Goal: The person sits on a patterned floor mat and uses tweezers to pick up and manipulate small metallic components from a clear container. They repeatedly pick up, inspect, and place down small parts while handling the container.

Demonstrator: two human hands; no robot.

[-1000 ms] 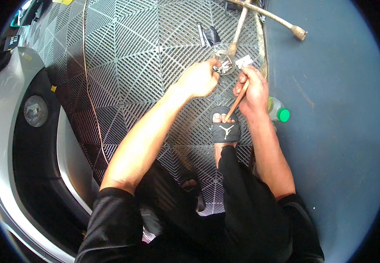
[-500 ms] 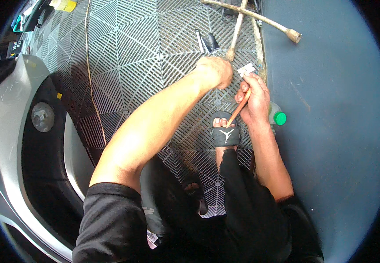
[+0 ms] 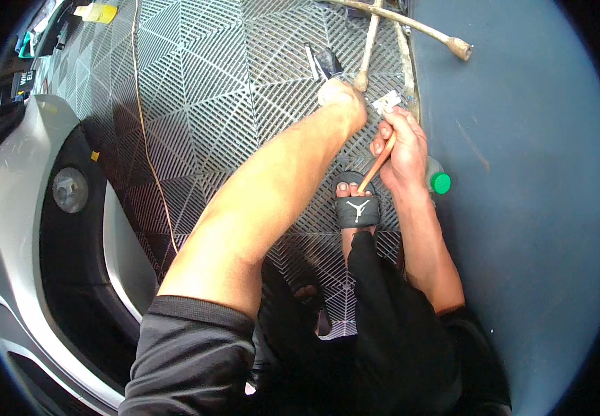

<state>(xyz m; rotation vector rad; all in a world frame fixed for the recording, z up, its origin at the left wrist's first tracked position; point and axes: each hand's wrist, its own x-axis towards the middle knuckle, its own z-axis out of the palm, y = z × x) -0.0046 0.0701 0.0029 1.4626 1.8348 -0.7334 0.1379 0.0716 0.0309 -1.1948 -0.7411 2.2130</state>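
The right hand (image 3: pixel 402 149) is closed around a thin wooden stick (image 3: pixel 375 166), which slants from the fist down toward the toes of the person's foot. Between the tips of its thumb and forefinger the same hand pinches a small pale flat piece (image 3: pixel 387 102); what kind of piece it is cannot be told. Just right of that hand's wrist lies a bottle with a green cap (image 3: pixel 439 182), on the blue floor (image 3: pixel 522 208) close to the mat's right edge.

The left hand (image 3: pixel 343 97) reaches farther out, to the far part of the grey ribbed floor mat (image 3: pixel 210 104). Seen from behind the knuckles, its fingers are curled downward; whether they grip anything cannot be told. Touching or just past its fingertips lies a small dark object with a pale strip (image 3: pixel 324 62), and right beside it is the rounded end of a long rusty cross-shaped wrench (image 3: pixel 369 41), whose arms stretch over the mat's far right corner onto the blue floor.

Below the right hand, a black slide sandal (image 3: pixel 357 210) sits on the mat with bare toes showing. A thin cord (image 3: pixel 149 152) runs along the mat's left side. Beyond the mat's left edge stands a silver car bumper (image 3: pixel 9 208) with a round fog lamp (image 3: pixel 70 189) set in black trim.
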